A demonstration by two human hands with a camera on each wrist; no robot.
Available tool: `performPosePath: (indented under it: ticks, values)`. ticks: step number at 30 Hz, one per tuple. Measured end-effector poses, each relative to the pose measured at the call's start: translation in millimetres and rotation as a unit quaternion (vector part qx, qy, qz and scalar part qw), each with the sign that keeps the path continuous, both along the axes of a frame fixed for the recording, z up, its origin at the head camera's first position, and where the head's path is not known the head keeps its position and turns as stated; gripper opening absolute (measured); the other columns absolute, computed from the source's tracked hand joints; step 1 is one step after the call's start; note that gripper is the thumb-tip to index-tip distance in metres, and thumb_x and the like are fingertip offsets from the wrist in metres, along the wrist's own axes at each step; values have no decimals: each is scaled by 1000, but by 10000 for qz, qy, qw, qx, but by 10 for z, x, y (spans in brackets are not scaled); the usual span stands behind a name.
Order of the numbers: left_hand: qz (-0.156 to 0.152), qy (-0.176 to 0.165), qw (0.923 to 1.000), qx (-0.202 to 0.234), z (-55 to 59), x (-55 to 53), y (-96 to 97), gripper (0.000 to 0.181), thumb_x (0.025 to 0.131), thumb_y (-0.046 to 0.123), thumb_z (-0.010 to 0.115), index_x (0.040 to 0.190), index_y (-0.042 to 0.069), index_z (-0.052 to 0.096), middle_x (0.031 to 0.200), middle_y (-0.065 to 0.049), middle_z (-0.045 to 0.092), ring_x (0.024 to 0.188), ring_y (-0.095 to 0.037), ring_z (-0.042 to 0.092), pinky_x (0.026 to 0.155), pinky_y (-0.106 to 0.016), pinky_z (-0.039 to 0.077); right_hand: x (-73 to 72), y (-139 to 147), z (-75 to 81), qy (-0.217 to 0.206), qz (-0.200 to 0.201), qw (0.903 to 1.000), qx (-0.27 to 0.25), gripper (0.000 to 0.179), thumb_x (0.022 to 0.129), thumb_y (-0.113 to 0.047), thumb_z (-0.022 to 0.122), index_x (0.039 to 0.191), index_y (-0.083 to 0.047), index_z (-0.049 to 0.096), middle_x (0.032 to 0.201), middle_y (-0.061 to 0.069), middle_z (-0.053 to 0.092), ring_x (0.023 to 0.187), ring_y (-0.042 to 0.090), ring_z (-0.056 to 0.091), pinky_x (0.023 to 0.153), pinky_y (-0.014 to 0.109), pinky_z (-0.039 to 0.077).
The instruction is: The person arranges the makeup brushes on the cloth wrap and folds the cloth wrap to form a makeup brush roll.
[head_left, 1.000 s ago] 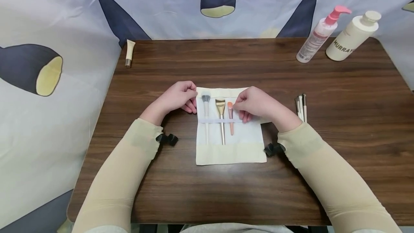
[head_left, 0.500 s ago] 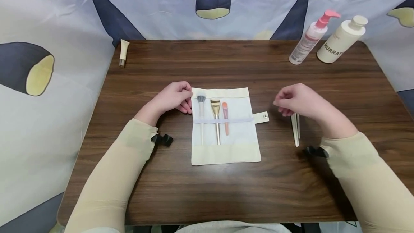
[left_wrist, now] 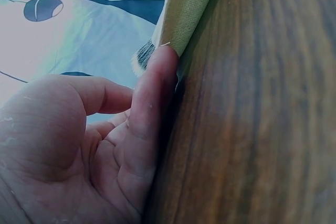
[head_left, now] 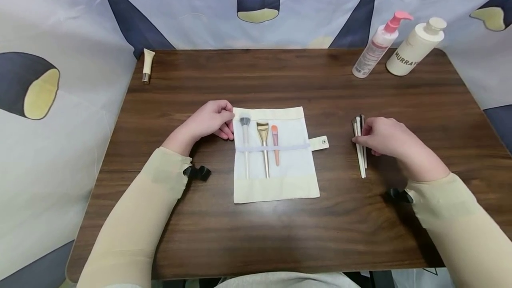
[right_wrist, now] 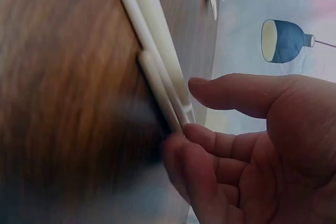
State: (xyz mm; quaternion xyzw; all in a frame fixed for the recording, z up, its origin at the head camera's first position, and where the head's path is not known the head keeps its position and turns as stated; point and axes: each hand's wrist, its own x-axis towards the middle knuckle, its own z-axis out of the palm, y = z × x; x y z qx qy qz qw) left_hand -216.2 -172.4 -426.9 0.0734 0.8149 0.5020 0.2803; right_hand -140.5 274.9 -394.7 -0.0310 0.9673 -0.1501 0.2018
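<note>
A cream brush roll lies unfolded on the table, its snap strap pointing right. Under its elastic band sit a grey-bristled brush, a flat gold-topped brush and a small pink brush with orange bristles. At the roll's upper left corner is my left hand; in the left wrist view one extended finger touches the cloth edge. My right hand is at a few slim pale makeup brushes right of the roll. In the right wrist view, thumb and fingers are parted around the pale handles.
A white pump bottle with a pink top and a cream bottle stand at the back right. A small cream tube lies at the back left. Behind the wooden table hangs a lamp-patterned cloth.
My right hand has left the pink brush on the roll, gone right and come down at the pale brushes. The left hand stays at the roll's corner. The head view has shifted slightly.
</note>
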Motion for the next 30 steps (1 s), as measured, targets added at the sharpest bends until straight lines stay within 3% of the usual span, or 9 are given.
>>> performPosePath:
  ticks: [6, 15, 21, 25, 30]
  values:
    - [5, -106, 9999, -6, -25, 14, 2, 19, 108, 16, 47, 115, -1, 53, 86, -20, 68, 68, -27, 75, 64, -35, 64, -22, -48, -28, -295, 85, 9993, 206, 33, 92, -41, 70, 86, -10, 62, 55, -1, 63, 56, 16, 63, 58, 34, 42]
    - [0, -73, 10000, -13, -11, 21, 18, 18, 108, 16, 47, 114, 0, 53, 84, -20, 68, 67, -27, 75, 63, -34, 64, -37, -65, -14, -372, 123, 9984, 413, 28, 93, -35, 64, 87, -8, 61, 55, -1, 63, 58, 17, 61, 58, 34, 42]
    - [13, 0, 10000, 18, -4, 11, -5, 18, 108, 15, 47, 114, -1, 52, 84, -20, 67, 67, -27, 75, 62, -34, 64, -57, -70, -1, -282, 156, 9989, 327, 26, 95, -32, 61, 85, -9, 61, 56, -2, 65, 59, 17, 63, 60, 35, 43]
    - [-31, -124, 9999, 10, -1, 23, 6, 19, 108, 16, 47, 115, -1, 52, 84, -20, 68, 67, -27, 75, 63, -34, 64, -41, -50, -12, -372, 97, 9989, 282, 27, 97, -33, 61, 89, -7, 61, 58, -2, 66, 59, 14, 66, 62, 36, 46]
    - [19, -13, 10000, -12, 17, 27, 7, 18, 108, 15, 47, 115, -1, 52, 84, -21, 67, 67, -28, 75, 62, -35, 64, -32, -65, 18, -165, 69, 9997, 184, 25, 96, -31, 60, 91, -7, 61, 59, -4, 68, 57, 11, 68, 65, 39, 49]
